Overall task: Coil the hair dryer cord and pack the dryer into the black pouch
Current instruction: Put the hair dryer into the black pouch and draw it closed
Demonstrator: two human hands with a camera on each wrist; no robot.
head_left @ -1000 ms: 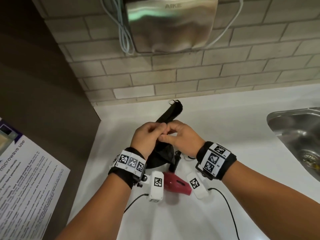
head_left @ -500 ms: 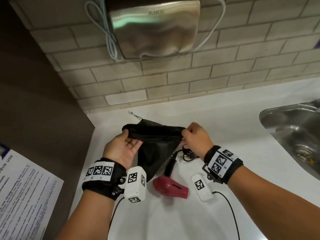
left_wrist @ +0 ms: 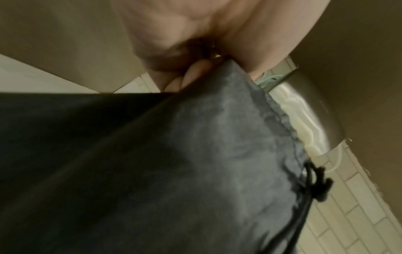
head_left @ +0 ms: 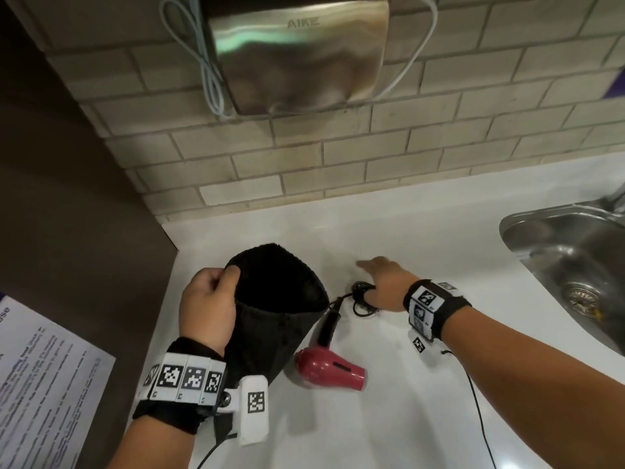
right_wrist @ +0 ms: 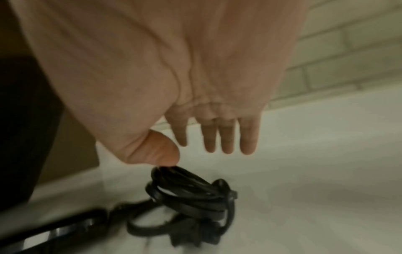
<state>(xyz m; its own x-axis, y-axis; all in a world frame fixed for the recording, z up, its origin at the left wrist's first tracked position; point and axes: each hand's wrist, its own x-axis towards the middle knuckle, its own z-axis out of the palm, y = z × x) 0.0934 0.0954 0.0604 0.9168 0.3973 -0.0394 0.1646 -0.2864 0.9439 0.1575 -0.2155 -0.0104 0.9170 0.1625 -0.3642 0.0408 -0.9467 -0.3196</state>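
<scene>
My left hand (head_left: pixel 211 299) grips the rim of the black pouch (head_left: pixel 270 319), holding its mouth wide and lifted off the counter; the left wrist view shows the pouch fabric (left_wrist: pixel 195 163) pinched under my fingers (left_wrist: pixel 195 72). The red hair dryer (head_left: pixel 329 368) lies on the white counter just right of the pouch, its black handle (head_left: pixel 329 323) pointing away from me. The coiled black cord (head_left: pixel 363 297) lies beyond the handle. My right hand (head_left: pixel 382 280) hovers over the coil with straight fingers (right_wrist: pixel 226 137), thumb just above the cord coil (right_wrist: pixel 191 195), holding nothing.
A steel sink (head_left: pixel 575 265) is set into the counter (head_left: pixel 406 418) at the right. A metal hand dryer (head_left: pixel 297 52) with white cables hangs on the tiled wall. A dark panel with a printed notice (head_left: pixel 44 384) borders the left. Thin black wires trail from my wrist cameras.
My right hand let go of the pouch rim and moved right over the cord coil. The left hand alone now holds the pouch, whose mouth has spread wide.
</scene>
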